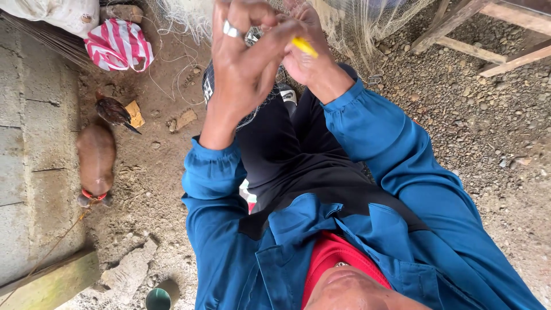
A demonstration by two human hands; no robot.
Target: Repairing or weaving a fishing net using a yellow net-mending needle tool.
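Your left hand (244, 63) sits at the upper centre of the frame, fingers curled in and pinched together, with a silver ring (233, 30) on one finger; it grips strands of the pale fishing net (367, 23) that hangs across the top of the frame. Your right hand (304, 49) is just beside it to the right, touching it, also closed, and it holds a small yellow tool (304, 46), of which only a short slanted end sticks out between the two hands. What exactly the fingertips pinch is hidden by the hands themselves. Both blue sleeves (373, 132) run down toward the lower part of the frame, over black trousers (287, 155) and a red shirt (330, 255) at the bottom centre. At the left of the frame a brown dog (96, 161) with a red collar lies on the dirt ground (155, 172), and a dark chicken (113, 111) stands just above it, near a small yellowish scrap (135, 113). A red-and-white striped bag (119, 45) rests in the upper left, next to a white sack (54, 12). A concrete slab (28, 143) runs down the left edge. Wooden beams (488, 34) cross the upper right over gravel (459, 97). A small round green container (158, 299) sits at the bottom left.
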